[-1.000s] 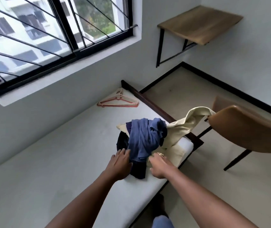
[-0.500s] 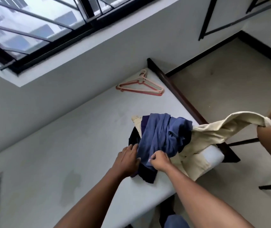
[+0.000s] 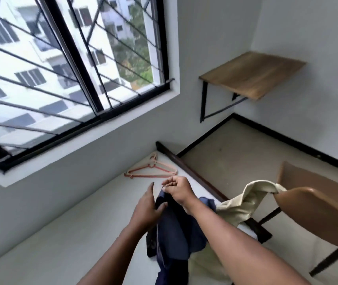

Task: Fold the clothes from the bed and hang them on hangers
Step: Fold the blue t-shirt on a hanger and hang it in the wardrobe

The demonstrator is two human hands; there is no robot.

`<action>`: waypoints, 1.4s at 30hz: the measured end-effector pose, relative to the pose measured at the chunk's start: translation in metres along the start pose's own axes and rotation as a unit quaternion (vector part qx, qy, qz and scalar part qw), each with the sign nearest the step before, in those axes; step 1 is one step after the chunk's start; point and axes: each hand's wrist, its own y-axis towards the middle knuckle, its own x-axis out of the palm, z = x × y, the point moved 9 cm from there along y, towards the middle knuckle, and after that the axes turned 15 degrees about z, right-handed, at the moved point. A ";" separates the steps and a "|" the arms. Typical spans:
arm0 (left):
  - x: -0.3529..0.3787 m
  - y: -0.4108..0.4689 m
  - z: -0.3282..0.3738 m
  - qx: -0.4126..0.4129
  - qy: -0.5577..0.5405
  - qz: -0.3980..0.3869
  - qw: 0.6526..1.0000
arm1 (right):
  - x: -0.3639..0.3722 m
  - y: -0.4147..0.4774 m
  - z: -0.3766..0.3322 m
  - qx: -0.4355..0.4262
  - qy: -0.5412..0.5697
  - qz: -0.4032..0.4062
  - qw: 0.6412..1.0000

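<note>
We stand over the bed (image 3: 61, 233), whose pale mattress runs from 7 o'clock up toward the centre. A big barred window (image 3: 61, 68) fills the view from 9 to 12 o'clock. At 1 o'clock a wooden table (image 3: 252, 74) is fixed to the wall above the floor (image 3: 235, 153). A brown chair (image 3: 318, 204) stands at 3 o'clock, beside the bed's dark end rail (image 3: 186, 169).

The hangers (image 3: 151, 170), pink and red, lie flat on the mattress in the far corner, at 12 o'clock from our hands and just beyond them. A cream garment (image 3: 244, 204) stretches from the mattress across the rail to the chair's back, at 3 o'clock from our hands, and part of it lies under our right forearm. It lies partly under the blue garment (image 3: 176, 229), so the two overlap.

The blue garment hangs between our forearms, its top edge up at our hands and its lower part falling out of view at 6 o'clock, with a darker cloth beside it at its 8 o'clock.

Our right hand (image 3: 179, 190) is raised, knuckles up, fingers curled, and pinches the garment's top edge between thumb and fingertips. Our left hand (image 3: 147, 208) sits at its 8 o'clock, palm turned inward, fingers straight and pressed together, pointing to 12 o'clock, with the thumb spread out against the cloth
</note>
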 end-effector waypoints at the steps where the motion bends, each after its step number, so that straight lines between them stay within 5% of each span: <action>1: -0.016 0.003 0.006 0.012 -0.013 0.021 1.000 | -0.003 -0.004 -0.015 -0.014 -0.001 0.009 1.000; 10: -0.143 -0.027 0.062 0.150 -0.074 0.086 0.982 | -0.047 -0.092 -0.175 -0.109 0.102 0.161 0.976; 16: -0.184 -0.045 0.092 0.185 -0.106 0.118 0.970 | -0.051 -0.138 -0.295 -0.152 0.239 0.129 0.950; 22: -0.222 -0.056 0.115 0.145 -0.236 0.180 0.944 | -0.079 -0.176 -0.323 -0.152 0.322 0.109 0.928; 28: -0.300 -0.076 0.170 0.190 -0.368 0.254 0.874 | -0.115 -0.224 -0.348 -0.253 0.123 0.107 0.953; 32: -0.317 -0.084 0.196 0.215 -0.378 0.161 0.886 | -0.096 -0.248 -0.329 -0.226 0.037 0.024 0.973; 42: -0.334 -0.147 0.176 0.221 -0.356 -0.029 0.907 | -0.090 -0.302 -0.322 -0.210 0.010 0.058 0.976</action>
